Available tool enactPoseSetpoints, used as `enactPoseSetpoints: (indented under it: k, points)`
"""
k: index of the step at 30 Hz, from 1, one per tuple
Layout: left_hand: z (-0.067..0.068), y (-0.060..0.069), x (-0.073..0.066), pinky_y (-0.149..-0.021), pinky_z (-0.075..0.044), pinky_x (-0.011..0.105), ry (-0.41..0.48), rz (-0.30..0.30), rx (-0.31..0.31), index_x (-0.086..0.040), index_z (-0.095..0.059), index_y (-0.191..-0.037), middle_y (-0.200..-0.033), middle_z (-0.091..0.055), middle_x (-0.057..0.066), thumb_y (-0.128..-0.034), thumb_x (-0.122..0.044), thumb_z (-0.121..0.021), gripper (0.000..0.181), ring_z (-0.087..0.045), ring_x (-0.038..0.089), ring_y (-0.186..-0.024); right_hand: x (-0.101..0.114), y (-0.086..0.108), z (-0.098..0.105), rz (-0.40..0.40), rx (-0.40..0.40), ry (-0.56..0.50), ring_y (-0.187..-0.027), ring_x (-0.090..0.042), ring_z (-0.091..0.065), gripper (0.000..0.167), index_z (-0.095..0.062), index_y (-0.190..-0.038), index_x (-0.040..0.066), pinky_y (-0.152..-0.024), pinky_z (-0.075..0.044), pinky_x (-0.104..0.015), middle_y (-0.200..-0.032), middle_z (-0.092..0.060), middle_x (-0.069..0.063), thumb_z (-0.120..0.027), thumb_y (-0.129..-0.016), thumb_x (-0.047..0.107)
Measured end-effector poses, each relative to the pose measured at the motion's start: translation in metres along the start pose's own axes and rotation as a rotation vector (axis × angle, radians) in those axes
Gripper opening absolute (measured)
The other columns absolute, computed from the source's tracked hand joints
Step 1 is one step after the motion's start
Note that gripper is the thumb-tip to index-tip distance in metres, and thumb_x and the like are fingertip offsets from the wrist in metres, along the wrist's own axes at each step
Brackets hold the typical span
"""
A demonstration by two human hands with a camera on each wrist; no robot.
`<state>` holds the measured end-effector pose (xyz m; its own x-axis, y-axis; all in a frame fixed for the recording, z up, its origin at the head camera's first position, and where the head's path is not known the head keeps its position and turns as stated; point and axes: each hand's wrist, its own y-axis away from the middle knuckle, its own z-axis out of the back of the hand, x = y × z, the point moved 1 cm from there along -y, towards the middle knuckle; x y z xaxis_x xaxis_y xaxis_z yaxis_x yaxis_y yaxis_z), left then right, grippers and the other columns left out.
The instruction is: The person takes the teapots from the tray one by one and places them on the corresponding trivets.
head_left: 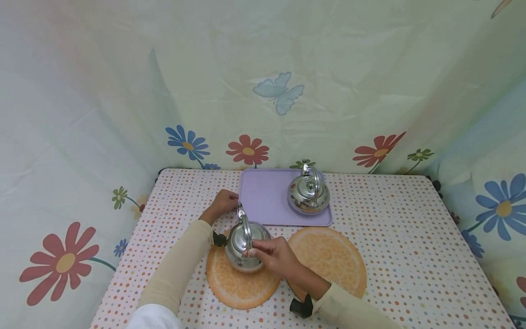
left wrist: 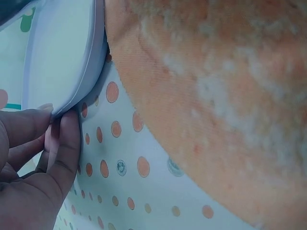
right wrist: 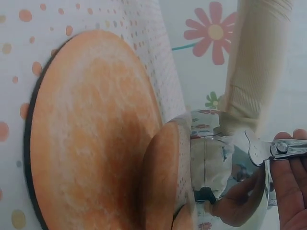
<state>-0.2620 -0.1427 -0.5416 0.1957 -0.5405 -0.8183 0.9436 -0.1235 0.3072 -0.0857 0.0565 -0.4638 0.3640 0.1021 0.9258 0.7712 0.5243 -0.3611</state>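
Note:
My right hand (head_left: 274, 257) grips the handle of a shiny steel kettle (head_left: 235, 252) over the left orange-slice mat (head_left: 240, 297). In the right wrist view, the kettle (right wrist: 211, 165) appears raised off the mat (right wrist: 91, 124), which is mirrored in its side. My left hand (head_left: 223, 202) is at the near left side of a lilac tray (head_left: 260, 196). The left wrist view shows thumb and fingers of that hand (left wrist: 36, 163) pinching the tray's corner (left wrist: 72, 98). A second steel kettle (head_left: 308, 194) stands on the tray's right part, its handle upright.
Another orange-slice mat (head_left: 337, 260) lies to the right, partly under my right forearm. A dotted cloth (head_left: 411, 256) covers the table. Behind the table and at its sides hangs a flowered curtain (head_left: 328, 128).

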Motion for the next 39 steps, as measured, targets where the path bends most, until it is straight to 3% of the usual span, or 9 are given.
enactPoseSetpoints:
  k: [3,4,7,14,20,26,35,39]
  points:
    - [0.000,0.000,0.001,-0.073,-0.057,0.030,0.001,-0.003,0.000,0.010,-0.058,-0.126,-0.103,-0.066,0.019,-0.0905,0.002,-0.056,0.036,-0.068,0.025,-0.089,0.004,0.002,-0.003,0.007,0.014,-0.012,-0.091,-0.030,-0.068,0.022,-0.059,-0.110,-0.023,-0.074,-0.057,-0.032,-0.093,-0.068,-0.027,-0.057,-0.090,-0.014]
    - [-0.001,0.000,0.001,-0.073,-0.057,0.030,-0.001,-0.005,-0.001,0.010,-0.058,-0.126,-0.103,-0.066,0.018,-0.0899,0.002,-0.057,0.037,-0.068,0.025,-0.089,0.005,0.003,-0.003,0.010,0.017,-0.008,-0.084,-0.023,-0.070,0.022,-0.060,-0.110,-0.023,-0.070,-0.056,-0.026,-0.093,-0.068,-0.027,-0.057,-0.090,-0.013]
    - [-0.001,0.000,0.002,-0.074,-0.057,0.031,-0.006,-0.011,-0.005,0.011,-0.058,-0.126,-0.104,-0.066,0.018,-0.0892,0.001,-0.058,0.038,-0.067,0.025,-0.090,0.004,0.006,-0.006,0.029,0.022,-0.024,-0.084,-0.021,-0.070,0.022,-0.059,-0.110,-0.024,-0.072,-0.056,-0.024,-0.092,-0.068,-0.027,-0.057,-0.090,-0.014]
    - [-0.001,0.000,0.002,-0.076,-0.057,0.031,-0.012,0.003,0.000,0.009,-0.058,-0.127,-0.104,-0.065,0.017,-0.0905,-0.001,-0.060,0.038,-0.067,0.023,-0.090,0.005,0.008,-0.011,0.033,0.008,-0.063,-0.090,-0.034,-0.069,0.023,-0.058,-0.111,-0.024,-0.076,-0.057,-0.035,-0.091,-0.068,-0.026,-0.057,-0.089,-0.014]
    - [0.000,-0.001,0.001,-0.077,-0.056,0.031,-0.022,0.013,0.003,0.008,-0.058,-0.127,-0.105,-0.065,0.017,-0.0902,-0.002,-0.060,0.038,-0.066,0.023,-0.090,-0.002,0.013,-0.016,0.056,-0.007,-0.046,-0.091,-0.031,-0.069,0.022,-0.058,-0.108,-0.025,-0.075,-0.057,-0.036,-0.090,-0.068,-0.026,-0.058,-0.088,-0.016]
    - [0.001,0.000,0.001,-0.077,-0.057,0.031,-0.021,-0.002,0.000,0.009,-0.059,-0.126,-0.108,-0.065,0.019,-0.0888,-0.001,-0.061,0.039,-0.067,0.025,-0.092,-0.023,0.022,-0.023,0.004,-0.003,-0.090,-0.096,-0.031,-0.067,0.023,-0.059,-0.111,-0.022,-0.078,-0.055,-0.034,-0.095,-0.069,-0.024,-0.058,-0.090,-0.012]
    - [0.001,0.000,0.002,-0.079,-0.056,0.031,-0.014,-0.012,-0.002,0.009,-0.057,-0.127,-0.111,-0.065,0.021,-0.0892,0.000,-0.059,0.039,-0.067,0.028,-0.097,-0.025,0.031,-0.031,-0.031,0.012,-0.161,-0.099,-0.024,-0.065,0.024,-0.058,-0.112,-0.023,-0.077,-0.053,-0.043,-0.101,-0.066,-0.028,-0.058,-0.092,-0.008]
    - [0.001,0.001,0.002,-0.079,-0.056,0.032,-0.009,-0.004,0.000,0.009,-0.057,-0.127,-0.110,-0.064,0.021,-0.0894,0.000,-0.059,0.039,-0.067,0.028,-0.096,-0.024,0.032,-0.033,-0.030,0.017,-0.151,-0.099,-0.029,-0.065,0.023,-0.058,-0.111,-0.023,-0.076,-0.054,-0.045,-0.100,-0.066,-0.028,-0.056,-0.092,-0.011]
